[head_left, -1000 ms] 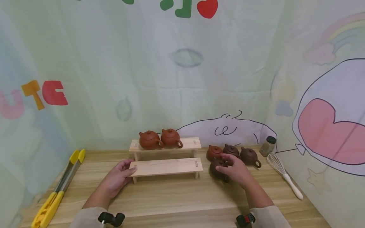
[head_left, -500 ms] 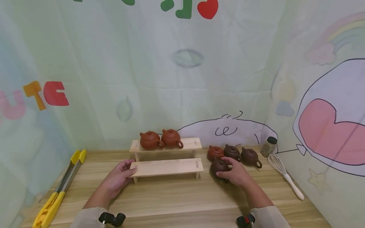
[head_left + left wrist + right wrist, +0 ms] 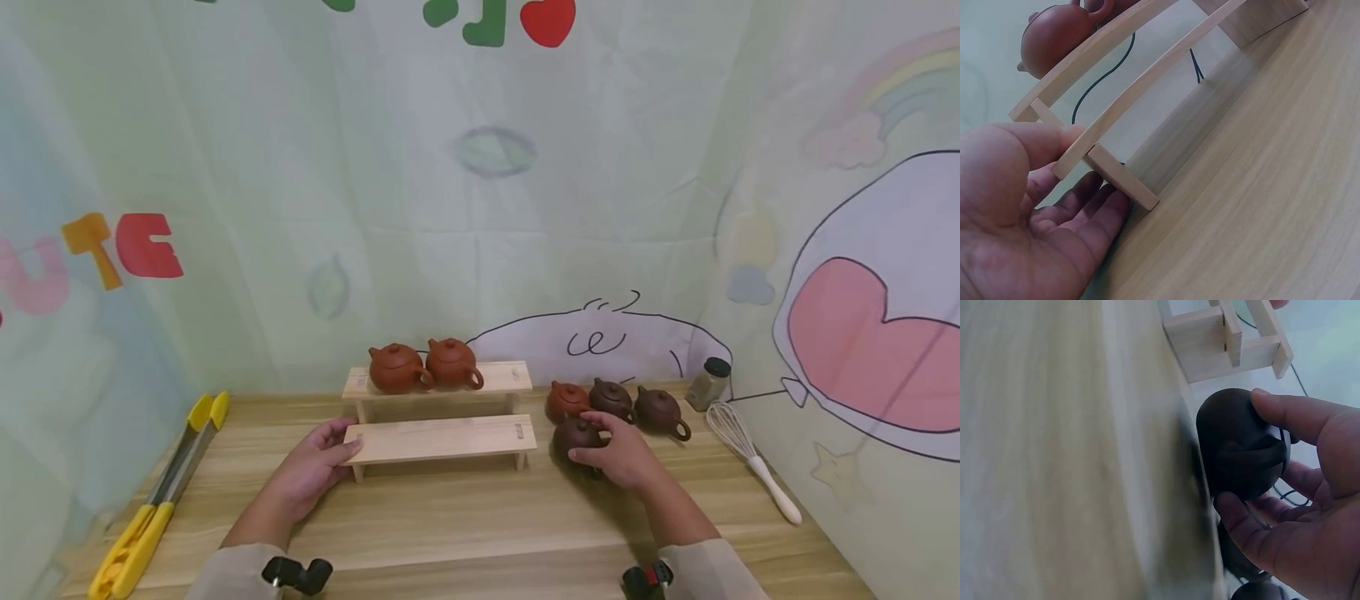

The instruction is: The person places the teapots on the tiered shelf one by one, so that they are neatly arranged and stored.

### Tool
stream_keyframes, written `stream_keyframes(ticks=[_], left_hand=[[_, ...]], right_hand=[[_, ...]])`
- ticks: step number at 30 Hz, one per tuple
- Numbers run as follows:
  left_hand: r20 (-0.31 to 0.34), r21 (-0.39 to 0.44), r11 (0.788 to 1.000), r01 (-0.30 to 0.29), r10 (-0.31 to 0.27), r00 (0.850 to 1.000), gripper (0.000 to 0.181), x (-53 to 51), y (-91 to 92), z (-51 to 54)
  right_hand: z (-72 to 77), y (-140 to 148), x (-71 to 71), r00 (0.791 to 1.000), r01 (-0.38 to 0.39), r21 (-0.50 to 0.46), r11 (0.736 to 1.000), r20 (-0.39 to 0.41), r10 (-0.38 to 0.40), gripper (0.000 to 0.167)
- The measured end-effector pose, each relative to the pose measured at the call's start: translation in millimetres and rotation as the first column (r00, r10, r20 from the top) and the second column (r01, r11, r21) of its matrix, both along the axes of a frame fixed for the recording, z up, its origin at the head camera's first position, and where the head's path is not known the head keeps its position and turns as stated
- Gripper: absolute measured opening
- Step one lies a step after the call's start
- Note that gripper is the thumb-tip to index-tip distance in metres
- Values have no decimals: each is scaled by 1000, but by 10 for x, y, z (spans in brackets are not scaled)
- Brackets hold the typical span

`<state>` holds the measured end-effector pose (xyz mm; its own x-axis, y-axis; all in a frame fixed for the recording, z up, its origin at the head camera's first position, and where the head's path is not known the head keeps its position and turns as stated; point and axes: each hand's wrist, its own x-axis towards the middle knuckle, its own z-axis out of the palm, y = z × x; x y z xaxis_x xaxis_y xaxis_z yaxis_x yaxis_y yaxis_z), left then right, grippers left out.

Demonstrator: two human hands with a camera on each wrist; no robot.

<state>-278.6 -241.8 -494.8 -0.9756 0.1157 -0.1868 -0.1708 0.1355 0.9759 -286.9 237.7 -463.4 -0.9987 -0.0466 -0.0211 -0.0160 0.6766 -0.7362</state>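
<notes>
My R hand (image 3: 618, 450) has hold of the dark teapot (image 3: 1229, 419), fingers (image 3: 1291, 411) part-closed round it & sitting a touch lower than 1 s ago; pot's prob. still on the counter (image 3: 450, 533), so I'd call the grasp set. L hand (image 3: 307, 467) pinches the L end of the front shelf (image 3: 442, 438), prob. steadying it. Whisk (image 3: 776, 493) lies off R. A red teapot (image 3: 567, 402) & two brown teapots (image 3: 660, 410) sit close behind my fingers, a bit in the way; jar (image 3: 706, 390) beyond. Rear shelf (image 3: 502, 378) carries two clay teapots (image 3: 395, 372).
</notes>
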Motion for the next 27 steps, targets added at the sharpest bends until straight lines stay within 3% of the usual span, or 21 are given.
stream_keyframes(ticks=[7, 13, 19, 27], left_hand=[[-6, 13, 1000, -3, 3, 1000, 69, -11, 7, -26], [1, 24, 1000, -14, 14, 1000, 68, -3, 19, -9], [9, 26, 999, -27, 27, 1000, 68, 4, 17, -2], [5, 36, 999, -24, 24, 1000, 67, 3, 24, -5]], right_hand=[[222, -91, 41, 1000, 7, -84, 996, -16, -8, 70], [500, -278, 15, 997, -51, -126, 991, -57, 44, 68], [707, -517, -156, 992, -121, -149, 981, -53, 114, 71], [833, -721, -456, 988, -148, -110, 983, -55, 142, 72]])
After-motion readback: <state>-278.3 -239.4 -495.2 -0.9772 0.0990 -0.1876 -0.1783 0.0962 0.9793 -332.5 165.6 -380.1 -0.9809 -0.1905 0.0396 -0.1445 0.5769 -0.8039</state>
